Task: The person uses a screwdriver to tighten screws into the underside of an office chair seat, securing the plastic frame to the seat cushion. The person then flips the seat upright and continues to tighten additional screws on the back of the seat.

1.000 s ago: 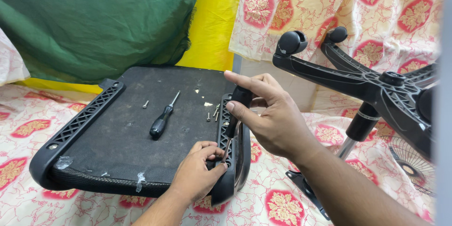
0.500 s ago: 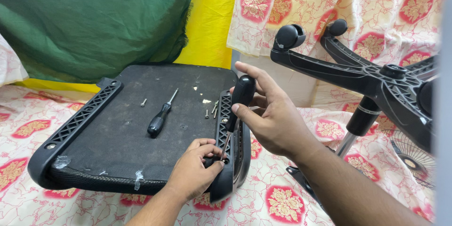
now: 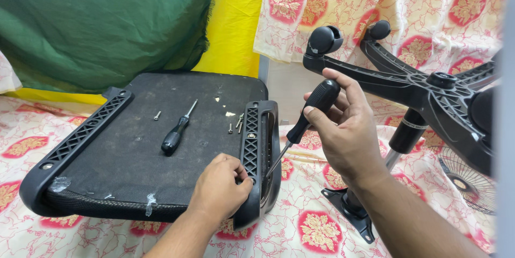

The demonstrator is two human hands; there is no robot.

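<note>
Screwdriver (image 3: pixel 306 121) tilted, tip down-left toward armrest (image 3: pixel 256 156)

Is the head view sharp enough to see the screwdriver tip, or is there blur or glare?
Head view: evenly lit, no glare, soft shadows; the right hand and its screwdriver are sharp, the tip hidden inside the armrest; a blurred grey strip runs down the right edge.

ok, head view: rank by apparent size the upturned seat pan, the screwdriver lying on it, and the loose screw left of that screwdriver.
1. Seat pan, by far the largest.
2. Lying screwdriver, with a black handle.
3. Loose screw, tiny.
All three sit at a similar distance from the camera, so the order is safe.
</note>
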